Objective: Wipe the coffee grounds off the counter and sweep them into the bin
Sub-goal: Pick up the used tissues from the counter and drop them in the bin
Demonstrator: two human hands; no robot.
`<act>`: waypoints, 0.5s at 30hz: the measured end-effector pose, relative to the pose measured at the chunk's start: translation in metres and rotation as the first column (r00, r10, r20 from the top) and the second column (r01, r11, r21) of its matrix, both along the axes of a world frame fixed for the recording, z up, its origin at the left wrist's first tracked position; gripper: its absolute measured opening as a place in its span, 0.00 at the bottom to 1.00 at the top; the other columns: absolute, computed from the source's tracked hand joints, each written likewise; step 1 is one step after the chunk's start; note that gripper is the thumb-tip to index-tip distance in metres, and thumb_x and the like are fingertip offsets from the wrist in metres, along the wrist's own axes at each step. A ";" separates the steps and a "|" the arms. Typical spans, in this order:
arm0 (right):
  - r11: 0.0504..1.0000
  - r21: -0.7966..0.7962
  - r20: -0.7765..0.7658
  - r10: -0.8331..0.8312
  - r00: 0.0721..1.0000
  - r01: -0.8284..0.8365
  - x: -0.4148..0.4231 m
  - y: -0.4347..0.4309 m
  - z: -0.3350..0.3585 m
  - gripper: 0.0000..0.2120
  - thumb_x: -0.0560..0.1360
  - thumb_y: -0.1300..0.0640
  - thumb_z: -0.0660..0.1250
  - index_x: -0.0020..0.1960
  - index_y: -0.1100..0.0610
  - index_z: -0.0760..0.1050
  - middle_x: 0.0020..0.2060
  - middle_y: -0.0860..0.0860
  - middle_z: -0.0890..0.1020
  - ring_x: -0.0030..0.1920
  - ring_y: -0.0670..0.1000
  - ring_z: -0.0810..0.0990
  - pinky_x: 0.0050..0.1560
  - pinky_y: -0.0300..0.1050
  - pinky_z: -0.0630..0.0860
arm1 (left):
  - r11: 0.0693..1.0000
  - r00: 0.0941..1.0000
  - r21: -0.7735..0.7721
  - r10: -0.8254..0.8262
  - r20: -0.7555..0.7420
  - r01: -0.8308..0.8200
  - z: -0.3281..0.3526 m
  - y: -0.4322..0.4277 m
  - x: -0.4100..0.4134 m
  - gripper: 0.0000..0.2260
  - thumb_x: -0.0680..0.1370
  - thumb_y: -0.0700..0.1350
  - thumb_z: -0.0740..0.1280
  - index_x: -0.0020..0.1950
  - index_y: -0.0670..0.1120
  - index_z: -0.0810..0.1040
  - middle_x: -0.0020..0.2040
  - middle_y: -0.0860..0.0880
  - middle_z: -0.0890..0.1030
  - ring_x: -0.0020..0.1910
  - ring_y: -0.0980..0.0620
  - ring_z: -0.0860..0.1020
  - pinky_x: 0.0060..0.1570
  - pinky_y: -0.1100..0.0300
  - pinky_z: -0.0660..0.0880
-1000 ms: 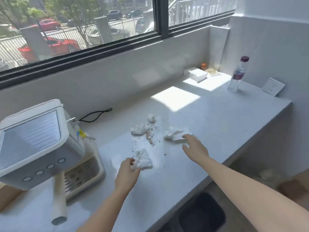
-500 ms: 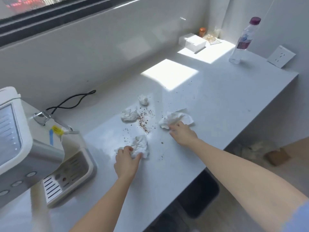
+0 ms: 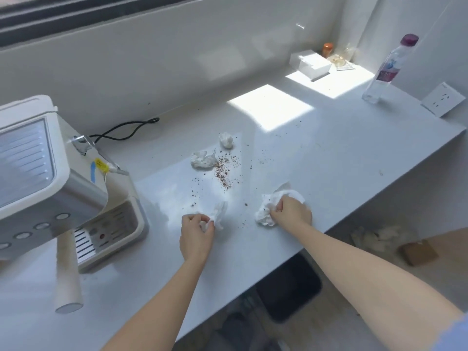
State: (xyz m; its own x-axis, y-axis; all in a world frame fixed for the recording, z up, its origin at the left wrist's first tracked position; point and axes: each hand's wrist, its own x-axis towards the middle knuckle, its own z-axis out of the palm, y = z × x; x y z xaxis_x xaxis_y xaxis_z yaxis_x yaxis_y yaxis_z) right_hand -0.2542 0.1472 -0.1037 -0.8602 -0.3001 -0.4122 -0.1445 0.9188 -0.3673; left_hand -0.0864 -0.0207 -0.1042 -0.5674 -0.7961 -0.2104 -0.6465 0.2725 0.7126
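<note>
Brown coffee grounds [image 3: 223, 171] lie scattered in the middle of the white counter [image 3: 342, 158], with stray specks nearer me. My left hand [image 3: 196, 233] is closed on a small crumpled white tissue [image 3: 219, 214] on the counter. My right hand [image 3: 291, 212] presses on and grips a larger crumpled white tissue [image 3: 268, 210] to the right of the grounds. Two more crumpled tissues [image 3: 202, 160] [image 3: 226, 140] lie beyond the grounds. A black bin [image 3: 291, 287] stands on the floor under the counter's front edge.
A white coffee machine [image 3: 45, 183] with a drip tray and a pale handle [image 3: 67, 274] stands at the left, its black cable [image 3: 126, 127] along the wall. A water bottle [image 3: 387, 69], a white box [image 3: 310, 64] and a wall socket [image 3: 443, 99] are at the far right.
Both hands have closed on their tissues and drawn them toward me along the counter. My view has tilted further down and nearer to the counter.
</note>
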 end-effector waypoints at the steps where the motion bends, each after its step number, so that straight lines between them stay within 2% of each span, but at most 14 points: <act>1: 0.998 -0.048 0.019 -0.041 0.999 0.042 0.002 0.001 -0.001 0.12 0.75 0.44 0.63 0.46 0.53 0.68 0.40 0.49 0.78 0.44 0.54 0.77 0.52 0.49 0.71 | 1.000 1.000 0.011 0.011 -0.014 -0.011 0.002 0.002 -0.001 0.01 0.74 0.45 0.66 0.43 0.50 0.77 0.54 0.51 0.73 0.45 0.50 0.77 0.46 0.53 0.76; 2: 0.994 -0.080 0.032 -0.068 0.997 0.071 0.005 0.003 -0.001 0.14 0.75 0.46 0.64 0.51 0.54 0.66 0.42 0.49 0.77 0.44 0.54 0.77 0.46 0.47 0.71 | 1.000 0.999 0.024 0.021 -0.024 -0.020 0.003 0.005 -0.002 0.01 0.74 0.45 0.66 0.43 0.50 0.76 0.53 0.51 0.74 0.45 0.50 0.77 0.45 0.54 0.75; 4: 0.993 -0.089 0.045 -0.070 0.997 0.074 0.008 0.005 -0.002 0.11 0.75 0.51 0.63 0.55 0.53 0.67 0.44 0.49 0.77 0.44 0.53 0.75 0.42 0.45 0.69 | 0.998 0.999 0.054 0.038 -0.029 -0.036 0.004 0.009 -0.002 0.01 0.74 0.46 0.66 0.44 0.50 0.75 0.50 0.50 0.77 0.45 0.49 0.77 0.44 0.54 0.74; 7: 0.995 -0.086 0.027 -0.040 0.999 0.042 0.014 0.008 -0.002 0.07 0.74 0.56 0.60 0.48 0.50 0.76 0.47 0.49 0.80 0.44 0.52 0.77 0.43 0.45 0.73 | 0.993 0.997 0.104 0.066 -0.030 -0.062 0.005 0.015 0.001 0.04 0.74 0.49 0.67 0.44 0.50 0.75 0.46 0.49 0.79 0.43 0.49 0.77 0.39 0.56 0.72; 10: 0.991 -0.124 0.009 -0.051 0.999 0.052 0.022 0.016 -0.002 0.06 0.74 0.56 0.61 0.40 0.51 0.75 0.49 0.49 0.74 0.42 0.52 0.75 0.39 0.43 0.71 | 0.991 0.996 0.121 0.063 -0.061 -0.056 0.006 0.023 0.003 0.04 0.73 0.49 0.68 0.43 0.49 0.75 0.43 0.49 0.80 0.41 0.51 0.77 0.37 0.58 0.71; 15: 0.944 -0.290 0.038 -0.154 0.987 0.158 0.034 0.036 -0.003 0.04 0.73 0.59 0.61 0.41 0.53 0.70 0.38 0.50 0.77 0.40 0.55 0.75 0.34 0.44 0.68 | 0.993 0.994 0.122 0.010 -0.108 0.003 0.013 0.043 -0.001 0.06 0.72 0.49 0.68 0.40 0.49 0.74 0.41 0.50 0.80 0.37 0.56 0.76 0.33 0.60 0.70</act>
State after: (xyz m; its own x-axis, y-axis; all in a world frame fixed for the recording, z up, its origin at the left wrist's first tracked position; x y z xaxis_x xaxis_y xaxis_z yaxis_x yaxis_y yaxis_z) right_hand -0.2197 0.1828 -0.1062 -0.9003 -0.2716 -0.3402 -0.0004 0.7820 -0.6233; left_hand -0.0875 0.0223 -0.0917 -0.5894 -0.7703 -0.2434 -0.5643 0.1770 0.8063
